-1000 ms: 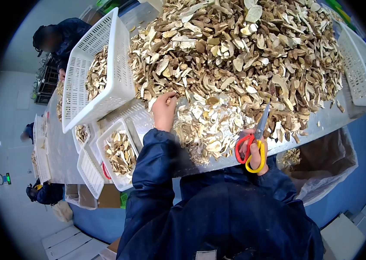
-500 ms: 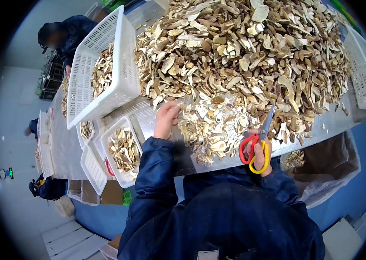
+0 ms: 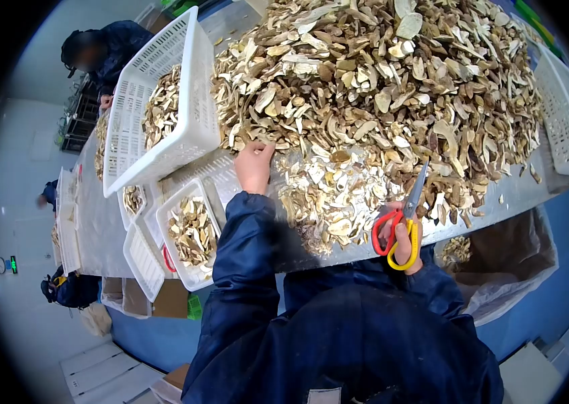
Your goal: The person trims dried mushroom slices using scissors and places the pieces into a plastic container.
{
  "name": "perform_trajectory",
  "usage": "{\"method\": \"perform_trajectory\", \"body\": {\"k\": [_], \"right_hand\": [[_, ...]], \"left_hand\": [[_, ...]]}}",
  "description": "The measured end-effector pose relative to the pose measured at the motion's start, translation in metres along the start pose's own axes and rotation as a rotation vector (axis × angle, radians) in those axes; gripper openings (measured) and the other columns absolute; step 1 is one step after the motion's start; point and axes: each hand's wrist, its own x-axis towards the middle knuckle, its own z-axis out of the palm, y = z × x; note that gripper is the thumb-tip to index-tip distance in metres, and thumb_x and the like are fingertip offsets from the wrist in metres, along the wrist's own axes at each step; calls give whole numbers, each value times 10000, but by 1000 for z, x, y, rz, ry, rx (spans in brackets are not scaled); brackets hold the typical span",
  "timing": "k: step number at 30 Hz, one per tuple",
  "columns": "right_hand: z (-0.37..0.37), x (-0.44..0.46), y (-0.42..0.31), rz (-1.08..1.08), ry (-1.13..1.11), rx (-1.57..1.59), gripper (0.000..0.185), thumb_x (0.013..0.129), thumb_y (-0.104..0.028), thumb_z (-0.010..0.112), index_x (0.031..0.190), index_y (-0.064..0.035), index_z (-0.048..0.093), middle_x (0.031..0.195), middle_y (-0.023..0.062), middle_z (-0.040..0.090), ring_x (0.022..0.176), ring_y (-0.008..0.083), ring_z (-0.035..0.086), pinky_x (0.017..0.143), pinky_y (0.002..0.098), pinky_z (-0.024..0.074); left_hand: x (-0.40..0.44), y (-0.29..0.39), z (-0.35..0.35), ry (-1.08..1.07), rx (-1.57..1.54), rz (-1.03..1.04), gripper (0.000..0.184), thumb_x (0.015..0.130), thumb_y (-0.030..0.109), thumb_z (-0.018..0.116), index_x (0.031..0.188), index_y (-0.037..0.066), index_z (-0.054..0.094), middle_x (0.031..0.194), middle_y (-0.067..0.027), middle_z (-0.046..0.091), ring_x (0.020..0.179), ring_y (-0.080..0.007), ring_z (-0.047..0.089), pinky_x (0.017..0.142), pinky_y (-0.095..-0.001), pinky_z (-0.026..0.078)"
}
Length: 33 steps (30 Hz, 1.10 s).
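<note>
Dried, sliced pieces that look like mushrooms form a large brown heap point(image 3: 379, 87) on the metal table point(image 3: 284, 249). Paler slices point(image 3: 331, 202) lie in a smaller patch at the near edge. My left hand point(image 3: 254, 167) is at the heap's lower left edge, its fingers pinched together; whatever is between them is too small to make out. My right hand point(image 3: 402, 239) rests by the near edge, holding scissors point(image 3: 412, 225) with one red and one yellow handle, blades pointing up and away.
A large white basket point(image 3: 193, 128) with slices stands tilted left of the heap. Nearer are a white tray point(image 3: 162, 219) of slices and an empty-looking tray point(image 3: 144, 262). Another basket point(image 3: 567, 114) stands right. A lined box point(image 3: 513, 249) is below the edge. Co-workers point(image 3: 113, 54) are left.
My left hand moved from the heap's edge back toward me, then forward to the edge again. My right hand still holds the scissors. The view has shifted slightly.
</note>
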Motion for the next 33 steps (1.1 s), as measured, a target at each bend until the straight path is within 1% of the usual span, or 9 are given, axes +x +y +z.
{"method": "perform_trajectory", "body": {"k": [2, 5, 8, 11, 15, 18, 22, 27, 33], "right_hand": [[1, 0, 0, -3, 4, 14, 538, 911, -386, 563, 1218, 48, 483, 684, 31, 562, 605, 96, 523, 552, 222, 413], [1, 0, 0, -8, -1, 28, 537, 912, -384, 565, 1222, 47, 483, 694, 30, 565, 613, 96, 526, 560, 222, 416], [1, -1, 2, -11, 4, 46, 529, 913, -370, 562, 1228, 47, 480, 693, 27, 560, 616, 93, 526, 558, 220, 412], [-1, 0, -1, 25, -37, -25, 507, 903, -340, 566, 1230, 38, 487, 689, 18, 550, 615, 92, 524, 556, 226, 414], [9, 10, -48, 35, -220, -428, 434, 811, -180, 666, 1188, -1, 544, 704, 33, 538, 613, 137, 536, 585, 274, 448], [19, 9, -65, -137, -259, -757, 469, 771, -190, 741, 1142, 20, 544, 718, 118, 566, 666, 283, 580, 608, 348, 462], [26, 6, -75, -163, -214, -826, 525, 768, -156, 742, 1197, 41, 512, 793, 162, 597, 715, 330, 596, 645, 374, 483], [31, 2, -80, -189, -160, -768, 571, 744, -130, 762, 1229, 19, 502, 908, 201, 579, 788, 358, 585, 713, 395, 480], [40, 5, -90, -197, -200, -833, 610, 676, -179, 811, 1187, -12, 523, 914, 142, 479, 830, 322, 503, 724, 376, 429]], "left_hand": [[2, 0, 5, 32, 31, 9, 318, 776, 306, 695, 853, -3, 700, 777, -154, 682, 689, -300, 642, 702, -374, 493], [12, -34, 23, -8, -401, -32, 242, 800, 224, 680, 917, 12, 682, 759, -68, 666, 597, -192, 592, 591, -315, 474], [0, -19, 6, -270, -984, -266, 177, 835, 133, 632, 989, 46, 634, 756, -1, 615, 564, -70, 504, 508, -213, 395], [-24, 14, -17, -445, -1094, -220, 138, 860, 85, 587, 999, 82, 583, 754, 16, 571, 534, -26, 428, 474, -165, 317], [-55, 39, -31, -595, -1090, -102, 152, 863, 62, 591, 1015, 55, 587, 805, 19, 578, 624, -30, 473, 521, -172, 359], [-79, 61, -40, -568, -858, -16, 245, 858, 78, 625, 1094, 14, 610, 880, -3, 607, 792, -64, 540, 669, -203, 430], [-92, 83, -50, -431, -600, 402, 160, 824, 37, 624, 973, 18, 678, 874, -41, 623, 848, -129, 567, 740, -245, 443], [-104, 88, -53, -460, -594, 494, 152, 774, -19, 624, 913, 9, 679, 907, -76, 624, 871, -182, 589, 781, -275, 454], [-109, 85, -51, -518, -676, 547, 221, 728, -68, 624, 922, 18, 687, 887, -73, 622, 840, -184, 595, 738, -277, 463]]}}
